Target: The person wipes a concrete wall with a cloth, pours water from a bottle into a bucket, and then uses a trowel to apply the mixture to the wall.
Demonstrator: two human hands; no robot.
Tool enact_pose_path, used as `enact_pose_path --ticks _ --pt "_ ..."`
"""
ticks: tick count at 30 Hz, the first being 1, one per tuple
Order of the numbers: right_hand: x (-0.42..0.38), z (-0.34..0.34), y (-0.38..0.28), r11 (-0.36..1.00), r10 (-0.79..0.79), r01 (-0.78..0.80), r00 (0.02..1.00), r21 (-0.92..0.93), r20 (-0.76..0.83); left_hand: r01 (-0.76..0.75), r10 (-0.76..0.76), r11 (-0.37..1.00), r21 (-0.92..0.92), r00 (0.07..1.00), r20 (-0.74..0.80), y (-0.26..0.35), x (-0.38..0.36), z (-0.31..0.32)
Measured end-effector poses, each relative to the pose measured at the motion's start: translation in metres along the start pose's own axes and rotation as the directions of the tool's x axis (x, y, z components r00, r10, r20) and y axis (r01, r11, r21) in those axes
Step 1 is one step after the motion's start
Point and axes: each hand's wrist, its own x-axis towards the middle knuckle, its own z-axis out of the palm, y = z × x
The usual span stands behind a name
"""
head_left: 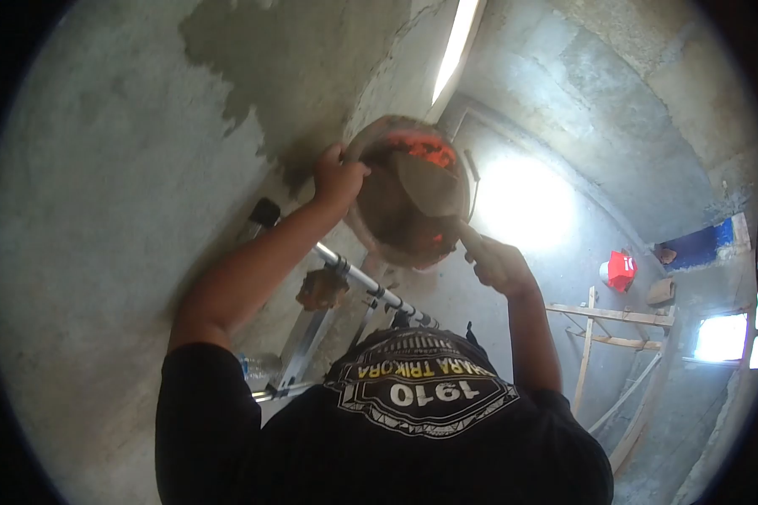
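My left hand (339, 181) is closed on the left rim of a round bucket (364, 220), which is caked with grey mortar and shows orange-red on its inner wall. In my right hand (499, 265) is the handle of a trowel (428, 183). Its flat, mortar-coated blade lies over the bucket's opening, and some grey mortar seems to sit inside. The bucket's wire handle (476, 185) hangs out at the right side. Part of the trowel's grip is hidden by my fingers.
A metal ladder (377, 290) stands below the bucket, near the left wall. By it is a clear plastic bottle (263, 367). The wall bears a dark, wet-looking patch (269, 71). Lower right are a wooden frame (611, 315) and a red-and-white object (621, 271).
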Motion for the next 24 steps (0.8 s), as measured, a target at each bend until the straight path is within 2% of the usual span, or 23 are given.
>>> enact_pose_path --ticks 1,3,5,7,8,10,11,13,15,17,19,21,24 --pt "-0.008 -0.001 -0.002 1.0 -0.018 0.018 1.0 0.0 -0.006 0.079 -0.078 0.997 -0.022 0.997 0.022 0.004 -0.004 0.0" --pt "-0.016 -0.002 -0.005 0.983 -0.079 0.089 0.995 0.158 -0.064 0.096 -0.097 0.995 0.013 0.995 0.033 0.006 -0.013 0.003" --pt "-0.011 -0.003 -0.014 0.978 -0.135 0.142 0.99 0.152 -0.051 0.111 -0.113 0.992 0.055 0.993 0.038 0.01 -0.019 0.003" --pt "-0.008 0.007 -0.03 0.901 -0.187 0.215 0.976 0.376 -0.109 0.14 -0.145 0.987 0.085 0.987 0.066 0.014 -0.028 0.006" --pt "0.0 0.007 -0.035 0.895 -0.202 0.229 0.973 0.383 -0.109 0.124 -0.13 0.988 0.093 0.989 0.067 0.012 -0.03 0.008" --pt "0.022 0.007 -0.049 0.819 -0.275 0.283 0.957 0.5 -0.091 0.199 -0.203 0.979 0.053 0.976 0.081 0.005 -0.03 0.011" --pt "0.035 0.009 -0.056 0.81 -0.285 0.292 0.954 0.509 -0.094 0.188 -0.193 0.98 0.065 0.978 0.083 0.002 -0.029 0.011" --pt "0.061 0.01 -0.077 0.831 -0.36 0.372 0.926 0.412 -0.111 0.336 -0.327 0.938 -0.087 0.94 0.1 0.002 -0.026 0.011" --pt "0.09 0.009 -0.094 0.831 -0.381 0.376 0.922 0.41 -0.074 0.349 -0.342 0.935 -0.066 0.935 0.096 0.002 -0.022 0.01" --pt "0.128 0.008 -0.1 0.803 -0.55 0.556 0.83 0.214 -0.088 0.367 -0.362 0.929 -0.045 0.928 0.091 -0.001 -0.018 0.009" --pt "0.132 0.026 -0.133 0.813 -0.544 0.545 0.837 0.204 -0.068 0.346 -0.336 0.935 -0.08 0.935 0.118 -0.004 -0.014 0.008" --pt "0.151 0.038 -0.152 0.783 -0.367 0.393 0.918 0.482 -0.152 0.333 -0.323 0.939 -0.083 0.94 0.112 -0.001 -0.012 0.006" --pt "0.18 0.046 -0.17 0.767 -0.381 0.387 0.916 0.511 -0.123 0.306 -0.3 0.949 -0.07 0.95 0.088 0.005 -0.012 0.003"
